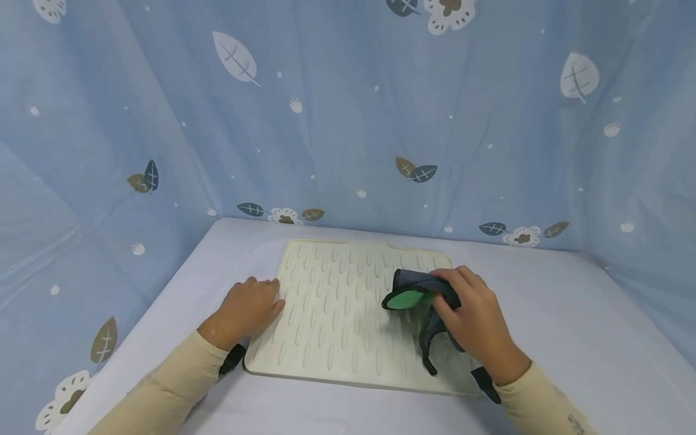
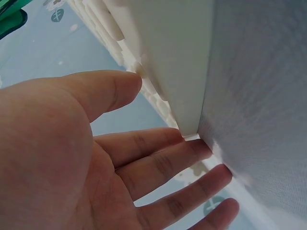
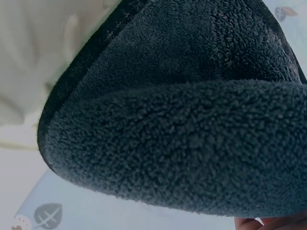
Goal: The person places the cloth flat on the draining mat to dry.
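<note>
A cream ridged drying mat [image 1: 337, 314] lies flat on the white-covered table. At its left edge is my left hand [image 1: 251, 307], fingers extended and thumb apart; in the left wrist view the fingertips [image 2: 223, 175] touch around the mat's side [image 2: 192, 96]. Above the mat's right part, my right hand [image 1: 478, 314] pinches a folded cloth [image 1: 418, 281], dark grey and fuzzy outside with a green face showing inside. One corner of it hangs toward the mat. The cloth [image 3: 177, 148] fills most of the right wrist view and hides nearly all of that hand.
White fabric covers the table [image 1: 565, 314] around the mat. A blue curtain [image 1: 348, 121] with leaf and flower prints rises behind the table and along both sides. Dark straps [image 1: 486, 385] sit at both wrists.
</note>
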`<state>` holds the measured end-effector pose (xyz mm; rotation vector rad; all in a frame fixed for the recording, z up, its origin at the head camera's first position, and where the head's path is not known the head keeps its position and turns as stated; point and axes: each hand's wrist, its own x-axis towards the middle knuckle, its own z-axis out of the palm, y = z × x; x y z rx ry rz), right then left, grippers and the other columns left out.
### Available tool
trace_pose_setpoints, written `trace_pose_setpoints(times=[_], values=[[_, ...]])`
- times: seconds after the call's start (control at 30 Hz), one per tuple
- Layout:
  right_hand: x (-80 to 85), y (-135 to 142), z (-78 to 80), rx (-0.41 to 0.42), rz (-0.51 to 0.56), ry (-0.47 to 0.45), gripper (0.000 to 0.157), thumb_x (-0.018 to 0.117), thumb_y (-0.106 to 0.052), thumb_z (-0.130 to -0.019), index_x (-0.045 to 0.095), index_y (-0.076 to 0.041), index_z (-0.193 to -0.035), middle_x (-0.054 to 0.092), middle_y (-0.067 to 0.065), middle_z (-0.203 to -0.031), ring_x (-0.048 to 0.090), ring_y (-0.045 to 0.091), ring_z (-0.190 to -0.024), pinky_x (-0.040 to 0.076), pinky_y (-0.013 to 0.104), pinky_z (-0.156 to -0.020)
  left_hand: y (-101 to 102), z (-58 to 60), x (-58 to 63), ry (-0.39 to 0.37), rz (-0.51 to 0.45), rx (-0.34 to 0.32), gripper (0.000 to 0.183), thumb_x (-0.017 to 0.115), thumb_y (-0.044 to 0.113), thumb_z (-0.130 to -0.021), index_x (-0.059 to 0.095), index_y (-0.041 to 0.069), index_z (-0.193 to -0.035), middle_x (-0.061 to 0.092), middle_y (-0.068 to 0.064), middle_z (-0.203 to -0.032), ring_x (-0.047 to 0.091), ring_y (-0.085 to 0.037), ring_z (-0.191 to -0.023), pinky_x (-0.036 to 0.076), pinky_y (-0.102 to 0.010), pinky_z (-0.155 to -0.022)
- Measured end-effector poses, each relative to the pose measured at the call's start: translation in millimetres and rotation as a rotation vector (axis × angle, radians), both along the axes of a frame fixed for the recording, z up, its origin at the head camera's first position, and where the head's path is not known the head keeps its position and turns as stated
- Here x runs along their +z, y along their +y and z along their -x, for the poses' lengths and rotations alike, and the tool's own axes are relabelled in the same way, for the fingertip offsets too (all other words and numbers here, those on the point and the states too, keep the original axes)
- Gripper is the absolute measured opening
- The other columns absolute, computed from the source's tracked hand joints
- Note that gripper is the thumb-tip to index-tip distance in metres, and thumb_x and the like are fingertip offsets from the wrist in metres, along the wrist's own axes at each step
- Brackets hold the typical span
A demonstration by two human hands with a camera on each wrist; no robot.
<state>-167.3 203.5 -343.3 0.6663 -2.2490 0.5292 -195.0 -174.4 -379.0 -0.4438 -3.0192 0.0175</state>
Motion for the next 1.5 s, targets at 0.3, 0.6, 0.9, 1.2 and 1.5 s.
trace_pose_setpoints(times=[0.3, 0.6, 0.9, 1.2, 1.5], values=[[-4.0, -20.7, 7.6, 0.048, 0.044, -0.027, 0.032, 0.069, 0.003, -0.083, 0.067, -0.006, -0.114, 0.061, 0.007, -0.094, 0.052, 0.011, -0.076, 0.048, 0.029, -0.06, 0.5, 0.6, -1.9, 0.0, 0.004, 0.003, 0.047, 0.067, 0.028, -0.095, 0.063, -0.008, -0.125, 0.072, -0.021, -0.109, 0.068, -0.036, -0.089, 0.056, -0.049, -0.075], [-6.4, -41.0, 11.1, 0.059, 0.087, -0.076, 0.03, 0.069, -0.001, -0.087, 0.067, -0.007, -0.116, 0.062, 0.007, -0.099, 0.059, 0.013, -0.08, 0.053, 0.033, -0.066, 1.4, 1.3, -3.0, 0.028, -0.004, -0.009, 0.047, 0.068, 0.029, -0.095, 0.064, -0.008, -0.123, 0.073, -0.021, -0.106, 0.068, -0.033, -0.085, 0.056, -0.047, -0.072], [-11.2, -55.1, 11.8, 0.077, 0.1, -0.17, 0.033, 0.069, -0.002, -0.088, 0.066, -0.008, -0.12, 0.061, 0.006, -0.098, 0.053, 0.01, -0.073, 0.049, 0.027, -0.061, 0.3, 0.8, -2.7, 0.029, -0.002, -0.009, 0.046, 0.068, 0.028, -0.095, 0.064, -0.008, -0.122, 0.073, -0.021, -0.105, 0.068, -0.034, -0.085, 0.056, -0.049, -0.072], [-17.0, -60.1, 8.2, 0.061, -0.073, -0.329, 0.037, 0.075, -0.011, -0.089, 0.065, -0.011, -0.125, 0.063, 0.004, -0.106, 0.061, 0.012, -0.084, 0.054, 0.03, -0.069, -0.9, 0.5, -2.1, 0.05, 0.009, -0.018, 0.045, 0.069, 0.028, -0.094, 0.065, -0.008, -0.121, 0.073, -0.02, -0.104, 0.068, -0.034, -0.084, 0.056, -0.047, -0.07], [-20.9, -57.6, 2.5, 0.085, -0.321, -0.43, 0.049, 0.068, -0.036, -0.095, 0.059, -0.015, -0.139, 0.066, 0.004, -0.114, 0.065, 0.02, -0.102, 0.053, 0.044, -0.089, 0.1, 0.5, -2.9, 0.055, 0.005, -0.014, 0.045, 0.069, 0.028, -0.094, 0.065, -0.008, -0.12, 0.073, -0.02, -0.105, 0.068, -0.034, -0.084, 0.057, -0.048, -0.07]])
